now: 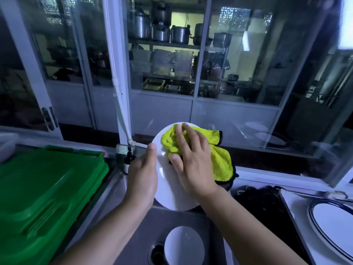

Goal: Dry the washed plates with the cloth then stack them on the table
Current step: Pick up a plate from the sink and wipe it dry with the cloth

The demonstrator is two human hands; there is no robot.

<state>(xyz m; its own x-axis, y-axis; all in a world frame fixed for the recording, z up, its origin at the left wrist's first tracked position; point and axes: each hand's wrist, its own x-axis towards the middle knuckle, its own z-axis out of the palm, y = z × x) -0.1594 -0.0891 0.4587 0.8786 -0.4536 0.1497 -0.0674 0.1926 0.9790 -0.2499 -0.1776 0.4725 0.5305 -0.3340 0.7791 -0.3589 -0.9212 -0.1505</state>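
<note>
nearest, at bottom: spare plate (184,245) lying in steel sink (177,219) by the drain. above it, white plate (168,188) held tilted betw. both hands, face toward camera. left hand (142,175) gripping its left rim, thumb on front, fingers behind & hidden. right hand (191,161) flat, fingers straight, pressing yellow cloth (221,161) onto plate's upper face; cloth hanging off right rim. green crate lid (47,197) to left. blue-rimmed plate (336,222) far right, dark tangle (267,207) betw. it & sink. glass partition (238,73) behind, pots (162,31) beyond.

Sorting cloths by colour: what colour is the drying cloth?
The fluffy cloth is yellow-green with black edging; head view.
</note>
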